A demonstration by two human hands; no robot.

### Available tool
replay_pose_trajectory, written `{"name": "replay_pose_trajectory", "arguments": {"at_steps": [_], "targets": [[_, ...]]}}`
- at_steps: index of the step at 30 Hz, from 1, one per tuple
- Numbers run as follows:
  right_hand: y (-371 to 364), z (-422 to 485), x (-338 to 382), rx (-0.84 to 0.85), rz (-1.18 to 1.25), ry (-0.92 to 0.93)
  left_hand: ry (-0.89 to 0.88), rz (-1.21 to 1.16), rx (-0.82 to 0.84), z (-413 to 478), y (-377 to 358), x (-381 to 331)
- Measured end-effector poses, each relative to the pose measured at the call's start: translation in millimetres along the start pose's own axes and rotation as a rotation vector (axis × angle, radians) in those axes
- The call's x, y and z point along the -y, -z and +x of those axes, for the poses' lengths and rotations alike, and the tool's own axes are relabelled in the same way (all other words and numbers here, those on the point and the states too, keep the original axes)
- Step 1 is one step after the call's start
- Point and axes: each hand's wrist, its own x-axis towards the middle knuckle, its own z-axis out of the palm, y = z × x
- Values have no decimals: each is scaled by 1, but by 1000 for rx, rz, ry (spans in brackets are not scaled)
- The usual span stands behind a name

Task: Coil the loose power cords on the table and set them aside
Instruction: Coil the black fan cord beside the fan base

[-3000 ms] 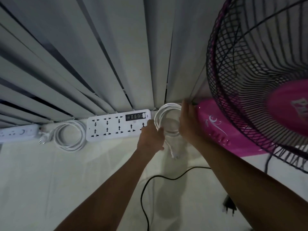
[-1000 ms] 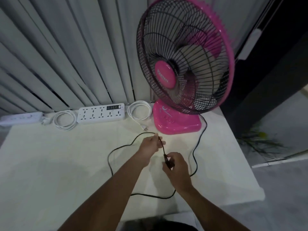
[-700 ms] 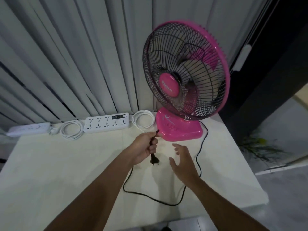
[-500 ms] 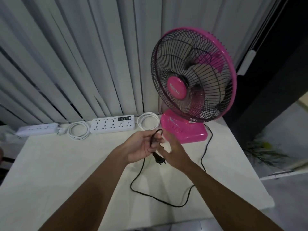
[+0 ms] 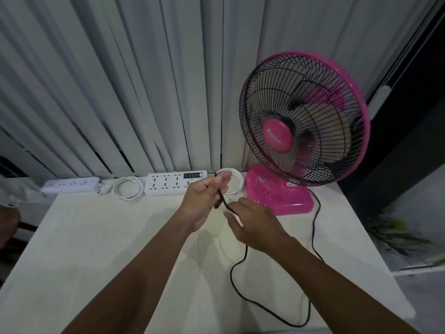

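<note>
A thin black power cord (image 5: 243,298) runs from the pink fan (image 5: 303,131) across the table in a loose loop and up to my hands. My left hand (image 5: 204,201) is raised above the table and grips a short folded length of that cord near its plug end. My right hand (image 5: 252,225) is just right of it and pinches the same cord lower down. Two white cords lie coiled at the back: one (image 5: 127,192) between the power strips, one (image 5: 237,180) partly hidden behind my left hand.
A large white power strip (image 5: 168,186) and a smaller one (image 5: 69,185) lie along the back edge, against vertical blinds (image 5: 120,80). The fan's pink base (image 5: 279,196) stands at the back right. The table's right edge (image 5: 385,261) drops to the floor.
Three seconds ago both hands were at the white coil by the fan. They since picked up the black cord; my left hand has risen with a fold of it and my right hand has closed on it.
</note>
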Motion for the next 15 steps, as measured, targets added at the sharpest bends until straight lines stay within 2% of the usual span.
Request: {"name": "replay_pose_trajectory", "arguments": {"at_steps": [4, 6, 8, 10, 15], "targets": [[21, 13, 3, 154, 181, -66, -147, 452, -83, 5, 9, 4], [31, 22, -6, 153, 397, -192, -200, 597, -12, 6, 10, 6], [39, 31, -18, 133, 501, -266, -204, 669, 85, 5, 4, 8], [44, 39, -31, 125, 541, -313, -129, 633, 138, 5, -3, 13], [36, 41, -58, 70, 660, -372, 194, 273, 156, 3, -12, 18]]}}
